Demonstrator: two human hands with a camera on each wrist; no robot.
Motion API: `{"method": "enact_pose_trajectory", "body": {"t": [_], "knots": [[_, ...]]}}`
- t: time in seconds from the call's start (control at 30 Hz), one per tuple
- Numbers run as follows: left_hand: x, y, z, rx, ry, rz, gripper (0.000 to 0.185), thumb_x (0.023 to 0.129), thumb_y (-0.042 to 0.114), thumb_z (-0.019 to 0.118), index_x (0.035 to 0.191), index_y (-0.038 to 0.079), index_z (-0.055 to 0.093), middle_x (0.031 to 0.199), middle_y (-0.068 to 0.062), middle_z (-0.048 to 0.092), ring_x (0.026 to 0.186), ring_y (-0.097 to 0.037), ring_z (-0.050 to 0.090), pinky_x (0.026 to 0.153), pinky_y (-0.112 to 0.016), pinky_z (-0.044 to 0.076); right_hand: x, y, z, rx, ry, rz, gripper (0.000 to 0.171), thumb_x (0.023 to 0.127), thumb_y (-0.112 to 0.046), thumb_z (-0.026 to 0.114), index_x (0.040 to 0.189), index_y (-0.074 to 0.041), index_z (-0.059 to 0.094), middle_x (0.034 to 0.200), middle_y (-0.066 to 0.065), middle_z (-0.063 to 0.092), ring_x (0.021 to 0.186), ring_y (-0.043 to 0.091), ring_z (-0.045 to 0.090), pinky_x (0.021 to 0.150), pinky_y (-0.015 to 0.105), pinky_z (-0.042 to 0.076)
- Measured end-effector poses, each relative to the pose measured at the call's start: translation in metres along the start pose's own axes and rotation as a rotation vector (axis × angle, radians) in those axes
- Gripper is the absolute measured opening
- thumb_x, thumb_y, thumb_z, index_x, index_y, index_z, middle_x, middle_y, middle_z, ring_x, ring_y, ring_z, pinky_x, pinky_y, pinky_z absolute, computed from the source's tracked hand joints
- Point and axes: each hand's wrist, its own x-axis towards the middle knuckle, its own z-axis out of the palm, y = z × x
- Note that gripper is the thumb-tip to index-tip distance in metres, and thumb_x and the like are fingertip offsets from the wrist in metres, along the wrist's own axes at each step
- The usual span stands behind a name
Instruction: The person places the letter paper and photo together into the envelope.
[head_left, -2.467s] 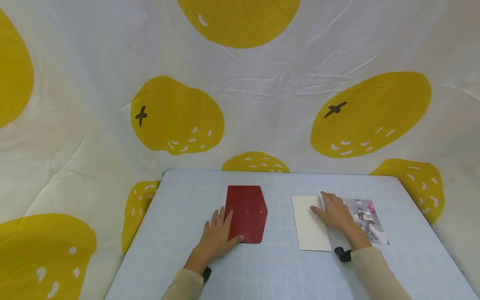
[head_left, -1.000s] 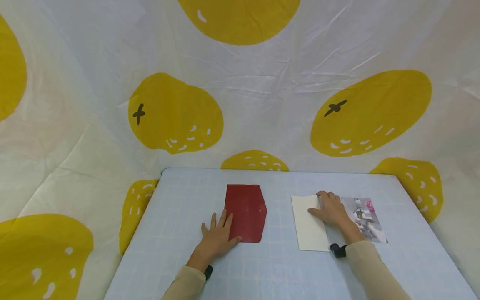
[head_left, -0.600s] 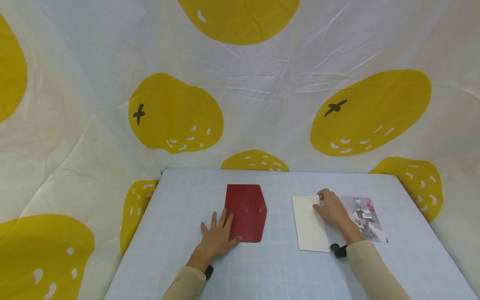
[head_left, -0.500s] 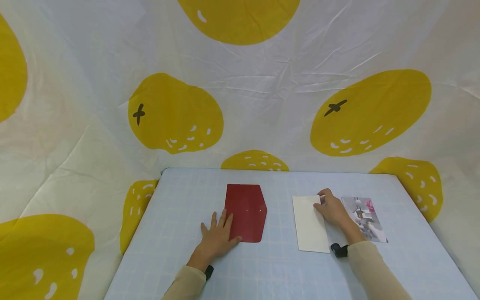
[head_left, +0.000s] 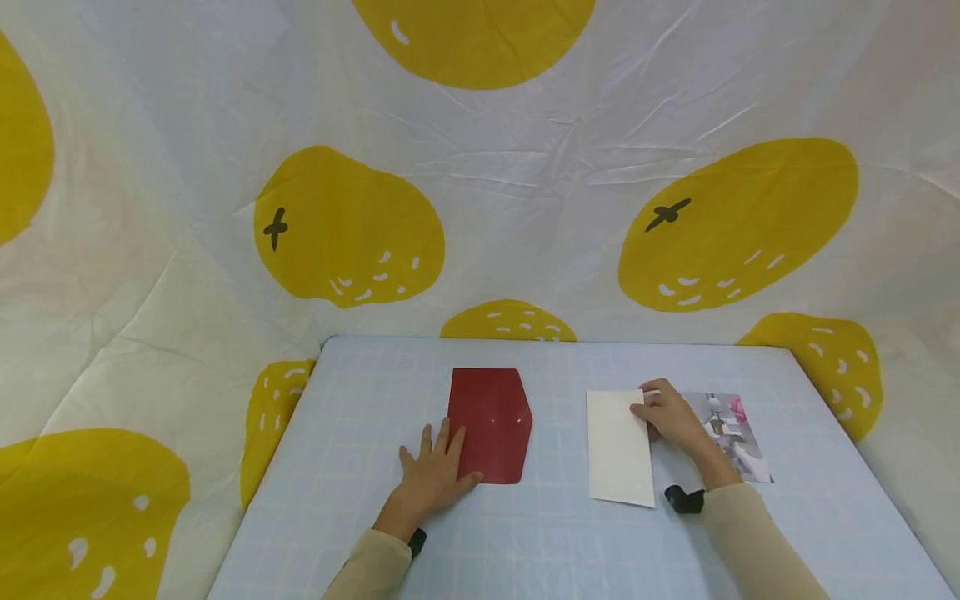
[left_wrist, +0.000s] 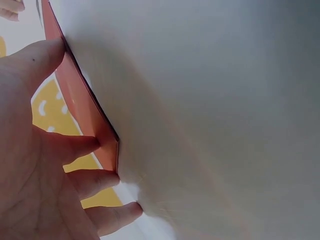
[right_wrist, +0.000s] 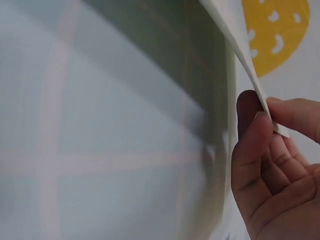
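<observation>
Pale blue checked table (head_left: 525, 542), with a white cloth printed with yellow fruit (head_left: 735, 225) draped behind and to both sides. The white card (head_left: 617, 446) lies right of centre on the table. Your right hand (head_left: 671, 417) pinches its far right corner between thumb and curled fingers (right_wrist: 260, 145), and that edge is lifted off the surface in the right wrist view. Just to the right of that hand, a photo print (head_left: 731, 437) lies flat, partly covered by your wrist. Left of centre lies the red envelope (head_left: 491, 425). Your left hand (head_left: 431, 479) rests flat, fingers straight and spread, its tips on the envelope's near left edge, gripping nothing.
</observation>
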Motion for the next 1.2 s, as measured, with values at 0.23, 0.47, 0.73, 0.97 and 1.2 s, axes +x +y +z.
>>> {"method": "enact_pose_trajectory", "body": {"t": [0.23,0.47,0.73,0.97,1.2], "knots": [[-0.001,0.001,-0.004,0.008,-0.012,-0.007,0.086,0.090,0.055,0.065,0.156,0.010,0.034,0.161,-0.020,0.025,0.144,-0.049,0.019,0.099,-0.081,0.019,0.002,-0.002,-0.003,0.105,-0.013,0.021,0.056,0.100,-0.022,0.065,0.141,0.001,0.034,0.108,0.021,0.059,0.074,0.026,0.060,0.066,0.036,0.055],[-0.002,0.002,-0.007,0.002,-0.006,-0.005,0.087,0.089,0.054,0.067,0.155,0.008,0.035,0.160,-0.021,0.026,0.143,-0.049,0.020,0.099,-0.081,0.021,0.003,-0.005,-0.003,0.206,-0.007,0.004,0.063,0.099,-0.024,0.066,0.144,0.002,0.031,0.108,0.021,0.061,0.079,0.026,0.064,0.070,0.039,0.057],[-0.002,0.002,-0.006,0.010,-0.006,-0.006,0.087,0.089,0.055,0.067,0.155,0.009,0.035,0.160,-0.020,0.027,0.144,-0.049,0.020,0.099,-0.080,0.022,0.007,-0.011,0.001,0.288,0.031,-0.036,0.063,0.098,-0.026,0.067,0.142,0.001,0.032,0.104,0.019,0.065,0.077,0.026,0.067,0.067,0.038,0.059],[-0.003,0.002,-0.008,-0.005,-0.008,-0.004,0.087,0.088,0.053,0.068,0.155,0.008,0.036,0.160,-0.021,0.027,0.143,-0.049,0.021,0.099,-0.080,0.022,0.013,-0.027,0.008,0.286,0.058,-0.047,0.061,0.098,-0.023,0.067,0.143,0.000,0.033,0.104,0.018,0.066,0.076,0.025,0.067,0.066,0.037,0.059],[-0.002,0.000,-0.005,0.006,-0.007,0.003,0.088,0.088,0.055,0.067,0.155,0.009,0.035,0.160,-0.020,0.026,0.143,-0.049,0.021,0.099,-0.080,0.022,0.023,-0.037,0.018,0.294,0.064,-0.080,0.059,0.098,-0.023,0.067,0.144,-0.003,0.036,0.105,0.021,0.065,0.074,0.026,0.068,0.064,0.038,0.059]]}}
